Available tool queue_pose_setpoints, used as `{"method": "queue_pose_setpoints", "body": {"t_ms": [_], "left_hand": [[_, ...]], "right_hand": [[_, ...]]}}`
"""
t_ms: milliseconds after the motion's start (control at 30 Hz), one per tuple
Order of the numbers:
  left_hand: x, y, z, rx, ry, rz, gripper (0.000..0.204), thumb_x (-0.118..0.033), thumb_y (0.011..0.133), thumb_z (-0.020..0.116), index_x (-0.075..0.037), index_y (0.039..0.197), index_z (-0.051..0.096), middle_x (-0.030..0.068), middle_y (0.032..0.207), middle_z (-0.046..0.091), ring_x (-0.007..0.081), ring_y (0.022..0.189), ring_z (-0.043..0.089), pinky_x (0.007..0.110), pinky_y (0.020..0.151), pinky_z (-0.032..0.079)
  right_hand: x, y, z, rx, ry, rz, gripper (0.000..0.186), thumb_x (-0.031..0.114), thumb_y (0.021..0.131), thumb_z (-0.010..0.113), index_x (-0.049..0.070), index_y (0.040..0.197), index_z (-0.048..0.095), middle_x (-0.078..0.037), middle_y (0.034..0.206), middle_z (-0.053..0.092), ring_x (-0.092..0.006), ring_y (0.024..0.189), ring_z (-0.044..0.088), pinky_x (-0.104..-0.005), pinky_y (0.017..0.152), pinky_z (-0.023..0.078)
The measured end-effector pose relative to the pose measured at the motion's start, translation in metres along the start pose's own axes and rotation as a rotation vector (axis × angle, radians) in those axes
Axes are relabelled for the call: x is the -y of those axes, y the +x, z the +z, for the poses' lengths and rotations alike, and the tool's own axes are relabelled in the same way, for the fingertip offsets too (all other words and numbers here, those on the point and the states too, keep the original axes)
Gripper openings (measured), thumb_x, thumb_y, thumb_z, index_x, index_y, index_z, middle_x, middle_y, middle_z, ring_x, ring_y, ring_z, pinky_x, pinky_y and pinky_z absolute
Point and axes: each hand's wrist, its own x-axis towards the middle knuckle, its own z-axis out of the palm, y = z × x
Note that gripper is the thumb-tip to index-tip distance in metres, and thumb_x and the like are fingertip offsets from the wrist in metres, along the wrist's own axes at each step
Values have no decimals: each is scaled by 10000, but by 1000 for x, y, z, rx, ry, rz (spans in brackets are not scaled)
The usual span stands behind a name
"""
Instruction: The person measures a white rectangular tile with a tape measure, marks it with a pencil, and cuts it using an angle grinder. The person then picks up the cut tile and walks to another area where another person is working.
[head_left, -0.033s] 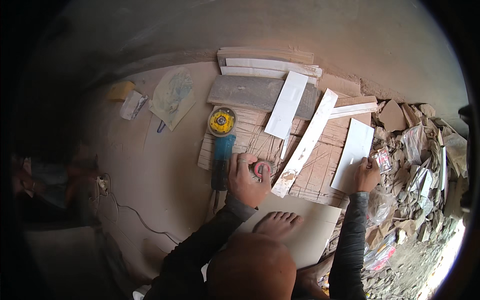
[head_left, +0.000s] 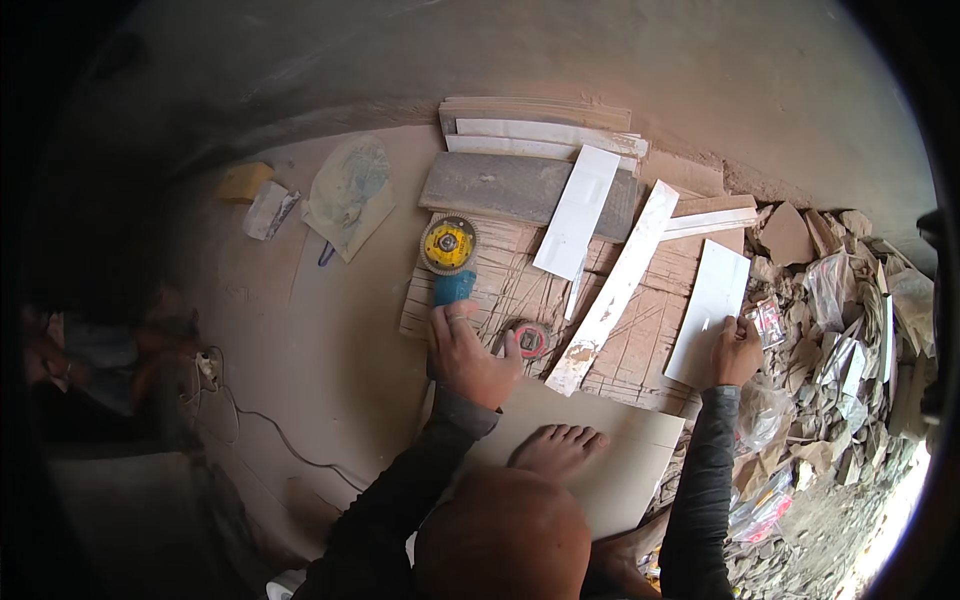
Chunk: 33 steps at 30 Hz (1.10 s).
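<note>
My left hand [head_left: 472, 360] lies over the teal body of an angle grinder [head_left: 455, 290], fingers curled round it. The grinder's toothed disc with a yellow centre [head_left: 447, 244] points away from me. Beside the thumb, a round red-and-grey tape measure [head_left: 528, 340] sits on the scored board [head_left: 500, 270]. My right hand [head_left: 737, 352] is closed at the right edge of a white tile strip [head_left: 712, 300], pinching it between thumb and fingers. The strip lies slanted on the board's right side. Part of the grinder's handle is hidden under my left hand.
More white strips [head_left: 580, 210] and a long chipped one [head_left: 620, 290] lie on the board, with a grey tile [head_left: 500, 185] behind. Rubble and plastic scraps [head_left: 800, 390] spread rightward. A cable [head_left: 280, 435] and a yellow sponge-like block [head_left: 244, 183] are at left.
My left hand has moved left from the tape measure onto the grinder. The tape measure stays on the board, now uncovered. The right hand keeps its place at the white strip.
</note>
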Motion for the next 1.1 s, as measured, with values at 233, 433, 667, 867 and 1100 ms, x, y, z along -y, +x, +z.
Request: {"method": "queue_pose_setpoints", "body": {"t_ms": [233, 433, 667, 867, 1100], "left_hand": [[106, 30, 10, 570, 210, -532, 673, -254, 616, 884, 63, 1124, 576, 256, 1050, 713, 443, 953, 721, 491, 884, 582], [75, 21, 8, 471, -339, -499, 681, -272, 652, 921, 86, 1123, 584, 144, 972, 690, 276, 841, 695, 401, 796, 573], [-35, 26, 38, 467, -447, 138, 845, -208, 713, 925, 36, 1337, 410, 223, 1244, 577, 362, 1094, 639, 486, 945, 521], [-116, 1, 56, 1007, -903, 71, 754, -63, 778, 856, 61, 1357, 391, 154, 1228, 561, 273, 1103, 622, 422, 965, 518], [-143, -15, 105, 1525, -1061, 133, 546, -65, 747, 874, -18, 1231, 623, 98, 1125, 691, 219, 1042, 695, 372, 923, 559]], "right_hand": [[85, -64, -16, -205, 245, -226, 241, 117, 929, 705, -11, 1127, 655, -164, 1005, 642, -328, 965, 572, -448, 888, 457], [174, -151, -16, 473, 695, -194, 423, 302, 900, 790, -60, 1066, 648, -227, 953, 649, -384, 821, 645, -462, 754, 527], [213, -124, -9, 483, 743, -186, 828, 516, 827, 856, -119, 1199, 478, -308, 933, 663, -456, 928, 700, -491, 833, 550], [134, -62, -53, 565, 1207, 263, 469, 119, 828, 816, -21, 1223, 605, -54, 964, 684, -140, 838, 664, -324, 805, 580], [94, -56, -91, 584, 1104, 202, 422, 194, 879, 796, -36, 1205, 655, -107, 1055, 753, -187, 927, 721, -344, 841, 578]]}}
